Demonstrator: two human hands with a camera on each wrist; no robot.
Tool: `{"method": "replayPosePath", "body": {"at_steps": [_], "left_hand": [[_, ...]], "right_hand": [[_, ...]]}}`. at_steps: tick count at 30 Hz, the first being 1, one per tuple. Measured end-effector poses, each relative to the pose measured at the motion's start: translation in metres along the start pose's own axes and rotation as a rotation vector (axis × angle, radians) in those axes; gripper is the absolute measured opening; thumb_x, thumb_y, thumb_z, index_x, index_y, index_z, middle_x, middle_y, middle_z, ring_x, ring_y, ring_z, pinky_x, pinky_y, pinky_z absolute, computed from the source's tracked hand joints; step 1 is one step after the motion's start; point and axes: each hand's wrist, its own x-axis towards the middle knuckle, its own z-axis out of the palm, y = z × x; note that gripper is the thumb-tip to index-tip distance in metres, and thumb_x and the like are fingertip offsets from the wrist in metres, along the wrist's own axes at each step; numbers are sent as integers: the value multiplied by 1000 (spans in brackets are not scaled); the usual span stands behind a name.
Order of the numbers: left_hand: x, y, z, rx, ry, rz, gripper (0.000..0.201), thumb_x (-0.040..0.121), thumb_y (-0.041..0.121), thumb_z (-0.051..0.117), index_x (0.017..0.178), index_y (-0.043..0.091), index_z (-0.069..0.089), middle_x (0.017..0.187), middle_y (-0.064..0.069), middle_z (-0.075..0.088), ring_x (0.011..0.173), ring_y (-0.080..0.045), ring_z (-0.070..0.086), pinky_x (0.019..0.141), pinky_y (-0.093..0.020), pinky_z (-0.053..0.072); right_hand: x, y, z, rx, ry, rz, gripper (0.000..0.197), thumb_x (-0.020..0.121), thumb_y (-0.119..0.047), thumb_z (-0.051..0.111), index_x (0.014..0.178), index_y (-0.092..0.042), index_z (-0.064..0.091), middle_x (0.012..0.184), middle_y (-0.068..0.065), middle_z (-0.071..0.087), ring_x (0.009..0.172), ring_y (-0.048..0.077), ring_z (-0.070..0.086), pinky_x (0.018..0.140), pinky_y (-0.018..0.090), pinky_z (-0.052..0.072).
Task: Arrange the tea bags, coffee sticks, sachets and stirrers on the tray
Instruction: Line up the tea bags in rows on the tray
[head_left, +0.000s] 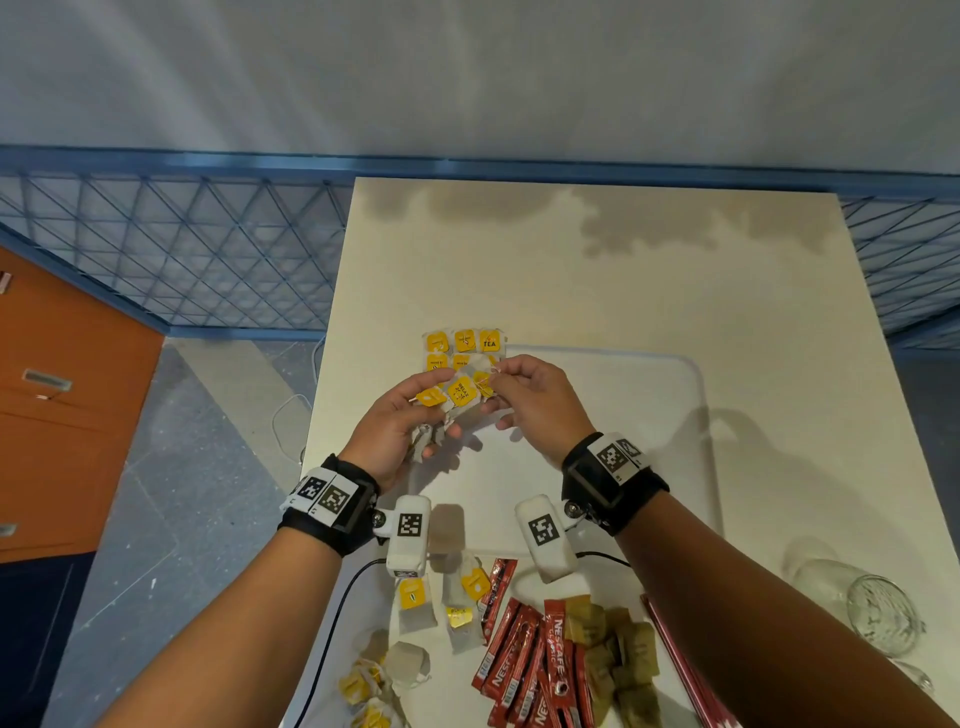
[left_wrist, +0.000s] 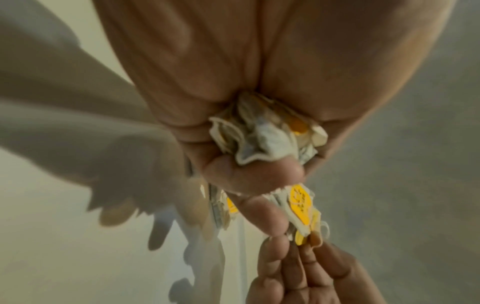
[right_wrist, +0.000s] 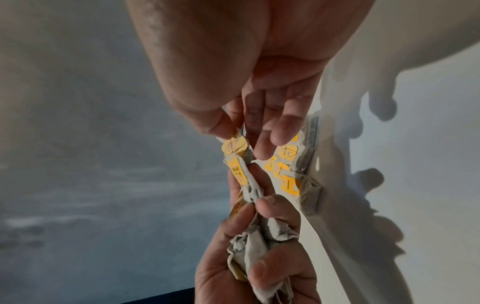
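My left hand (head_left: 410, 415) grips a bunch of tea bags (head_left: 457, 397) with yellow tags above the white tray (head_left: 649, 415). In the left wrist view the bunch of tea bags (left_wrist: 262, 135) is crumpled in the palm. My right hand (head_left: 524, 395) pinches one yellow tag (right_wrist: 233, 145) at the top of the bunch between thumb and forefinger. Several tea bags (head_left: 465, 345) lie in rows on the tray's far left corner. Loose tea bags (head_left: 441, 603), red coffee sticks (head_left: 524, 654), tan sachets (head_left: 618, 649) and red stirrers (head_left: 685, 670) lie on the table near me.
A clear glass (head_left: 883, 613) lies on its side at the table's right near edge. A black cable (head_left: 332, 623) hangs by the table's left edge. A blue mesh fence (head_left: 182, 249) and an orange cabinet (head_left: 57, 405) stand to the left.
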Motion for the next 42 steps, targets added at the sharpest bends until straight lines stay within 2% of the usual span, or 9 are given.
{"method": "replayPosePath", "body": {"at_steps": [6,12,16,22,25,28,32,38,42], "left_hand": [[2,1,2,-2,-18,-18,47,78,4,64,124,17,65,78,-23,69,63,-26,61,41,-23,39],[1,3,9,5,-12,-14,31,94,34,66,116,13,66,86,-16,63,63,-18,68,39,-20,37],[5,1,8,103,54,4,8,98,15,60,95,12,67,89,-18,67,60,-19,67,38,-21,37],[3,4,-2,133,131,-10,7,97,9,62,91,11,64,78,-13,68,61,-19,66,40,-21,38],[2,6,-9,108,194,0,6,97,9,63,92,11,65,79,-15,69,61,-21,62,40,-21,38],[2,9,-16,38,264,-9,5,98,10,62,94,12,64,81,-10,70,64,-21,61,40,-21,38],[3,7,-23,-30,308,-14,9,100,9,55,105,7,61,80,-9,68,62,-21,59,40,-20,36],[2,3,-25,-35,319,-19,18,98,8,51,111,5,63,76,-11,68,62,-19,57,41,-20,37],[2,2,-26,-43,314,-17,14,99,9,54,108,8,64,82,-11,69,62,-18,58,41,-20,37]], "right_hand": [[-1,-6,2,67,-37,27,9,98,-18,67,101,-10,65,87,9,74,72,16,69,58,26,56],[2,-1,4,12,-51,-14,7,95,-14,70,100,-10,67,90,11,72,69,18,65,61,29,51],[3,-6,4,43,-44,3,10,97,-11,67,106,-9,67,92,7,76,77,17,72,65,26,54],[11,-9,-5,130,-2,17,24,102,-13,60,122,-1,60,111,17,72,85,25,77,71,29,58],[15,-11,-13,-9,47,-45,25,98,-16,68,121,-7,66,103,14,71,75,21,73,65,31,55],[23,-6,-16,-183,85,-63,27,91,-19,76,116,-13,69,97,7,70,68,14,66,54,20,49],[33,2,-8,-583,-3,-127,27,83,-42,75,105,-27,75,96,-7,70,84,11,66,77,34,56],[42,4,17,-1010,-237,-177,26,97,-26,62,121,-18,70,122,6,68,111,25,62,91,32,49],[51,8,25,-1137,-224,-202,16,94,-25,66,109,-19,68,109,5,68,99,27,63,78,33,47]]}}
